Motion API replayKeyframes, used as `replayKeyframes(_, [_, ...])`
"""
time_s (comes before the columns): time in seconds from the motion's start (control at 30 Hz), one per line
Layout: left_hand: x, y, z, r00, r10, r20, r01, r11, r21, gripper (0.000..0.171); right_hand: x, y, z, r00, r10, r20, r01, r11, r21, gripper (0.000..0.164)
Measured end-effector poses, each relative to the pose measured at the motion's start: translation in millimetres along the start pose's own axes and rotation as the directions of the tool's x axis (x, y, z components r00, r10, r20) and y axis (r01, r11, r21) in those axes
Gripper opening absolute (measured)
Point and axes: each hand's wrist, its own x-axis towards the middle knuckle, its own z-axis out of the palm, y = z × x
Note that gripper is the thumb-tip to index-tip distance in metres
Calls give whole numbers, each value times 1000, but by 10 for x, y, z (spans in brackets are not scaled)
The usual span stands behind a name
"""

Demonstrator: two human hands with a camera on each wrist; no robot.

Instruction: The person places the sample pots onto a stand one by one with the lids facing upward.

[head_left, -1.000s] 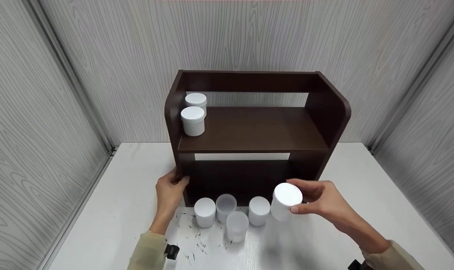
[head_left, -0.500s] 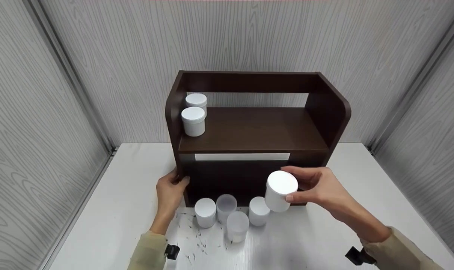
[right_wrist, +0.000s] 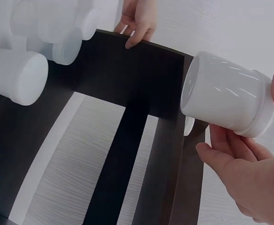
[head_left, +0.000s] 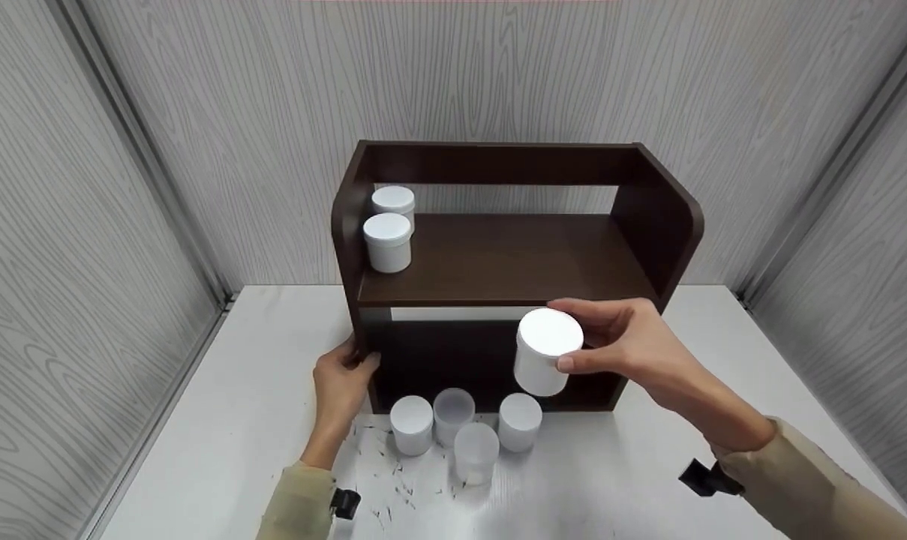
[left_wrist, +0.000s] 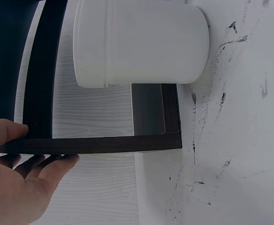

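Note:
My right hand (head_left: 626,345) holds a white lidded jar (head_left: 541,360) between thumb and fingers, in front of the lower part of a dark brown two-tier shelf (head_left: 528,255). In the right wrist view the jar (right_wrist: 226,91) is gripped near its lid. My left hand (head_left: 342,386) grips the front edge of the shelf's left side panel; in the left wrist view its thumb and fingers (left_wrist: 62,168) lie on either side of that panel. Two white lidded jars, a front one (head_left: 388,247) and a back one (head_left: 394,199), stand at the left end of the upper board.
On the white table (head_left: 273,330), before the shelf, stand a left white jar (head_left: 411,427), a right white jar (head_left: 520,424), and two translucent containers, one behind (head_left: 453,412) and one in front (head_left: 476,454). Dark scuffs mark the tabletop. Grey panels enclose the back and sides.
My right hand has risen and moved a little left with the jar, from beside the standing jars to just below the upper board's front edge. My left hand stays on the side panel.

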Motion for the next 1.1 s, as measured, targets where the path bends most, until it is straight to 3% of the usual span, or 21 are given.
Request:
replayKeyframes(0.53, [-6,5,2,1000,-7,15,7,1000,-1,49,516,-205,-16,999,-34,-11,33,999,-22,64])
replayKeyframes(1.1, [0,-2,7,1000,-7,0,7,1000,-15,47,1307,-391,47,998,-17,-67,20,999,34,58])
